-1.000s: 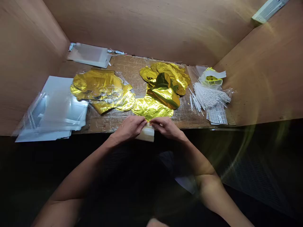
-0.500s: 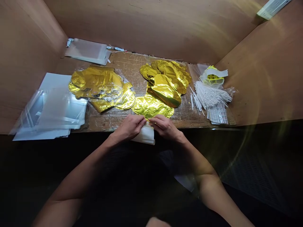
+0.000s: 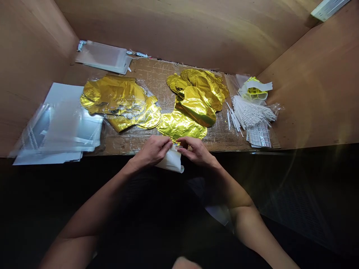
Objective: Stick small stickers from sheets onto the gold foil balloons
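At the table's front edge my left hand [image 3: 153,150] is closed, its thumb and forefinger pinching a limp white sheet [image 3: 170,163] that hangs over the edge. Small reddish print shows at the sheet's upper end. My right hand [image 3: 196,151] is closed too, with thumb and forefinger pinched at that printed end. Just beyond my fingertips lies a crinkled flat gold foil balloon [image 3: 182,126], its near end meeting the fingers. Whether the fingers also grip the foil is hidden. Behind it, more gold foil balloons [image 3: 204,84] are heaped.
Bagged gold foil balloons [image 3: 113,95] lie to the left, beside clear plastic sleeves [image 3: 63,123]. A stack of clear bags [image 3: 102,56] sits at the back left. White sticks [image 3: 249,112], printed sheets [image 3: 258,135] and a yellow item [image 3: 254,89] are on the right. Wooden panels [image 3: 157,30] surround the table.
My view has tipped slightly, so the table sits a little higher. The white sheet hangs somewhat lower and its printed end shows more between my hands. Both hands stay nearly in place.
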{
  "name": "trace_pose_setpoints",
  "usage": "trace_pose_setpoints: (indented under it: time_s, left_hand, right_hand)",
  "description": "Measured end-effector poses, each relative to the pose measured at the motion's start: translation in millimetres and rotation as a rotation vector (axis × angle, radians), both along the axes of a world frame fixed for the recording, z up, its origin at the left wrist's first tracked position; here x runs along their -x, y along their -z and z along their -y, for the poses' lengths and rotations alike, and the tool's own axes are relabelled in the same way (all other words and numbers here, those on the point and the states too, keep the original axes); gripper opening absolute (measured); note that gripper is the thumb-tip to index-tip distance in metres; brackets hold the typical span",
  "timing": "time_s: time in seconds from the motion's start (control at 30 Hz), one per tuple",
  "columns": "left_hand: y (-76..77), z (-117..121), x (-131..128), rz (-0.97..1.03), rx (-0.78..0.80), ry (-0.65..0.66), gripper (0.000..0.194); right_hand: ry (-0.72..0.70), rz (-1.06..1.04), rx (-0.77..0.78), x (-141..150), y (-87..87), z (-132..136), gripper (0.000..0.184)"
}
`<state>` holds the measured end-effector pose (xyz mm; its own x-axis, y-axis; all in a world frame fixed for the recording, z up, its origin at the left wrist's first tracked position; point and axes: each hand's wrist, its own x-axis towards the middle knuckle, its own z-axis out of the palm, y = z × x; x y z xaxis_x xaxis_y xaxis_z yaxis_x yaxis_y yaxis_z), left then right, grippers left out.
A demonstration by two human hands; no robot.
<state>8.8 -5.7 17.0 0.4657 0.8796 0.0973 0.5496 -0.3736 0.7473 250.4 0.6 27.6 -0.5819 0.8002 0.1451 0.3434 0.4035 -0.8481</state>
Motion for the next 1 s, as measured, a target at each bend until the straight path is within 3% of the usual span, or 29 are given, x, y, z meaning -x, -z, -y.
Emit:
trace_pose_setpoints:
  time_s: [0.13,0.2,0.5,0.63,1.0]
  left_hand:
    - [1.2,2.0,0.0,-0.003,-0.029,0.008,0.032]
    - [2.8,3.4,-0.3,0.007,-0.053,0.011,0.031]
    - [1.7,8.7,-2.5,-0.014,-0.034,0.003,0.028]
    - [-1.4,9.7,-5.7,-0.024,-0.012,0.014,0.030]
    - [2.1,13.4,-11.0,-0.100,-0.039,0.016,0.035]
  right_hand:
    - [0.014,-0.108,0.486,2.6,-2.0,1.5,0.038]
    - [0.025,-0.143,0.602,4.1,-1.9,3.5,0.040]
    - [0.019,0.031,0.437,2.4,-3.2,11.1,0.048]
    - [0.018,0.027,0.330,-0.6,-6.2,11.3,0.042]
    - [0.126,-0.184,0.511,-0.1,-2.8,15.0,0.035]
